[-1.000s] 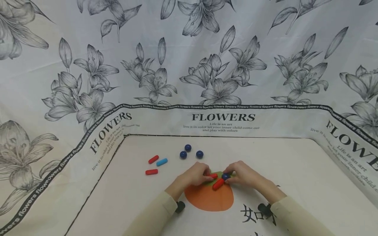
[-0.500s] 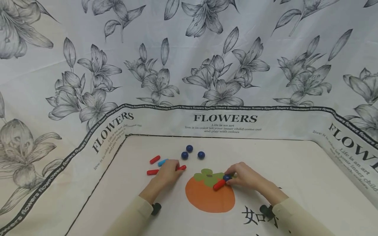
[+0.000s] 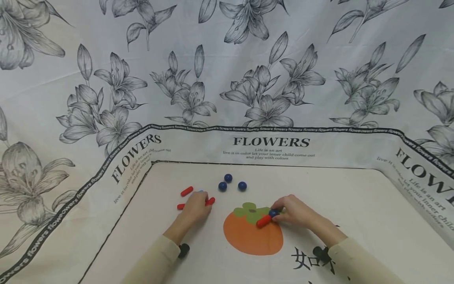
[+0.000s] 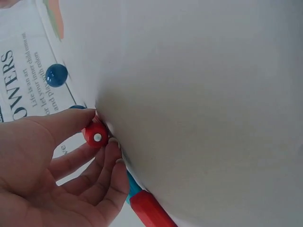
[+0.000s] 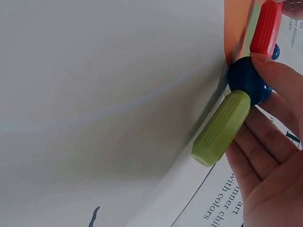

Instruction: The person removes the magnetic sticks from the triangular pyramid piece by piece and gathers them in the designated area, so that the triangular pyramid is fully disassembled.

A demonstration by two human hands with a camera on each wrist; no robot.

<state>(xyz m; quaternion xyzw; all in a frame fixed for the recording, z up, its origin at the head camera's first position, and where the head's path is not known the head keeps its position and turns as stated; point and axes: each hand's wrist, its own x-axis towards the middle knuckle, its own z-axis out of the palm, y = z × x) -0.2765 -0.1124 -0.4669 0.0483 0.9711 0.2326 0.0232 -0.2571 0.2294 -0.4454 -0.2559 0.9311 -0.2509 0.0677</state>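
Note:
With thumb and fingers my left hand (image 3: 193, 207) pinches a short red rod (image 3: 210, 201). Its end, with a small silvery dot, faces the left wrist camera (image 4: 97, 137). My right hand (image 3: 294, 211) holds a dark blue ball (image 5: 247, 80) between thumb and fingers. From that ball a red rod (image 3: 264, 221) sticks out on one side, over the printed orange fruit. A green rod (image 5: 221, 127) joins it on another side and is mostly hidden by the hand in the head view. Beneath the left hand lie a red rod (image 4: 152, 210) and a blue rod (image 4: 133, 187), both partly covered.
Three loose blue balls (image 3: 228, 178) sit further back on the pale cloth (image 3: 319, 185). Another red rod (image 3: 186, 191) lies beyond the left hand. A flower-printed curtain (image 3: 269, 98) rises behind the table and along its sides.
The left hand has carried its red rod away from the blue ball, leftward to the loose rods. The right hand stays over the fruit print, still holding the ball with its rods.

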